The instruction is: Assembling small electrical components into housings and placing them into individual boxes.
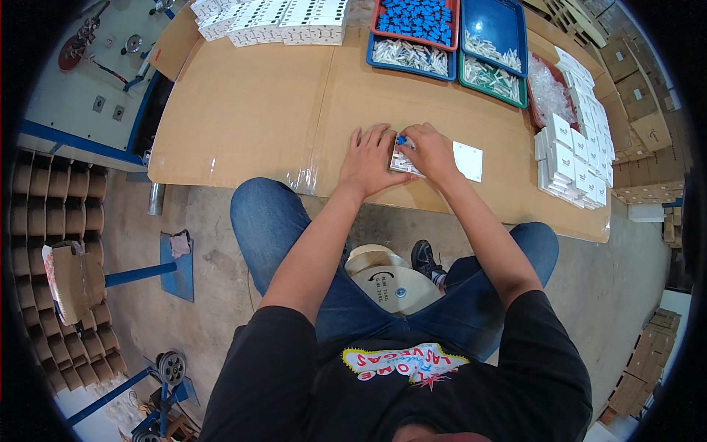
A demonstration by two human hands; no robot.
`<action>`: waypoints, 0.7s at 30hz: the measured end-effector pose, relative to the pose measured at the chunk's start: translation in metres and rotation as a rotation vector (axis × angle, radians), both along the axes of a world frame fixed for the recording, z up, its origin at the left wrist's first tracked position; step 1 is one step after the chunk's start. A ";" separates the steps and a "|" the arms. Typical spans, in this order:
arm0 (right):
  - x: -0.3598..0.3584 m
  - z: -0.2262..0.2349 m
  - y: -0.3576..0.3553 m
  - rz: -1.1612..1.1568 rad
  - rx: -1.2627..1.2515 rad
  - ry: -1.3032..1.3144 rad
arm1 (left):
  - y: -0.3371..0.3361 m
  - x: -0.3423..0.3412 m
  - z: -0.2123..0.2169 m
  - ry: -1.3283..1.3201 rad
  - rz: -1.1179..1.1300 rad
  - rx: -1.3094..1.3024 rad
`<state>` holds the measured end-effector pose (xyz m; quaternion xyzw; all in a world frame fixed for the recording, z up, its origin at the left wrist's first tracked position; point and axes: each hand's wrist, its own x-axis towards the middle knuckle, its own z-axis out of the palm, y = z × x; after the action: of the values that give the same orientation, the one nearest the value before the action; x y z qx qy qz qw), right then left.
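Note:
A small open white box rests on the cardboard-covered table, with small white pieces inside. My left hand grips it from the left, thumb along the near edge and fingers at the far left corner. Over the box's right side, my right hand is closed in a pinch at a small blue plastic piece. The fingers partly hide the box and the blue piece. A flat white square, perhaps a lid, lies just right of my right wrist.
Stacked white boxes stand at the far left, more white boxes at the right. Trays at the back hold blue pieces and white tube-like pieces. A red tray has clear plastic bags. Below the table sits a round spool.

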<state>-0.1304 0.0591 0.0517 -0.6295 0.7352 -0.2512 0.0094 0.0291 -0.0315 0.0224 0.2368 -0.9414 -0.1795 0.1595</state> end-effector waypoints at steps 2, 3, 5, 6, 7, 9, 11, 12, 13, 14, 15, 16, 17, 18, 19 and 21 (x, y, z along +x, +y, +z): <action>0.002 0.002 0.000 -0.017 0.000 -0.001 | 0.000 0.000 0.000 -0.003 -0.002 0.002; 0.003 0.002 0.000 -0.034 0.000 -0.002 | 0.000 0.000 -0.001 0.002 -0.001 0.004; 0.004 0.001 0.001 -0.048 0.012 0.009 | -0.001 0.000 -0.001 0.008 0.001 0.007; 0.005 0.001 0.001 -0.062 0.023 0.020 | -0.001 0.000 -0.001 -0.003 0.000 0.004; 0.005 0.000 0.001 -0.061 0.024 0.020 | -0.001 0.000 -0.001 -0.014 -0.001 0.002; 0.007 0.000 0.002 -0.049 0.017 0.060 | -0.001 0.001 -0.002 -0.013 0.002 0.000; 0.008 0.002 0.003 -0.036 0.042 0.067 | -0.001 0.002 -0.002 -0.012 0.004 -0.001; 0.008 0.002 0.004 -0.025 0.065 0.076 | -0.001 0.002 -0.002 -0.004 0.003 0.003; 0.008 -0.002 0.006 -0.027 0.066 0.076 | -0.001 0.002 -0.002 0.004 0.001 0.008; 0.010 -0.006 0.008 -0.012 -0.018 0.132 | -0.001 0.001 -0.002 0.003 0.000 0.009; 0.011 -0.010 0.011 0.001 -0.102 0.190 | -0.002 -0.001 -0.002 -0.016 -0.003 -0.007; 0.010 -0.013 0.013 -0.006 -0.103 0.191 | -0.002 -0.003 -0.002 -0.035 -0.008 -0.024; 0.012 -0.011 0.016 -0.024 -0.049 0.219 | 0.000 -0.003 -0.001 -0.033 -0.020 -0.025; 0.014 -0.009 0.019 -0.047 0.004 0.247 | 0.000 -0.003 0.001 -0.020 -0.015 -0.019; 0.017 -0.013 0.022 -0.064 0.001 0.251 | 0.001 -0.003 0.003 -0.007 -0.013 -0.014; 0.028 -0.024 0.016 -0.048 0.088 0.257 | 0.000 0.006 -0.008 -0.012 -0.011 -0.048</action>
<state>-0.1027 0.0755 0.0279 -0.6375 0.7557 -0.1362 -0.0632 0.0346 -0.0317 0.0149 0.2288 -0.9477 -0.1560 0.1584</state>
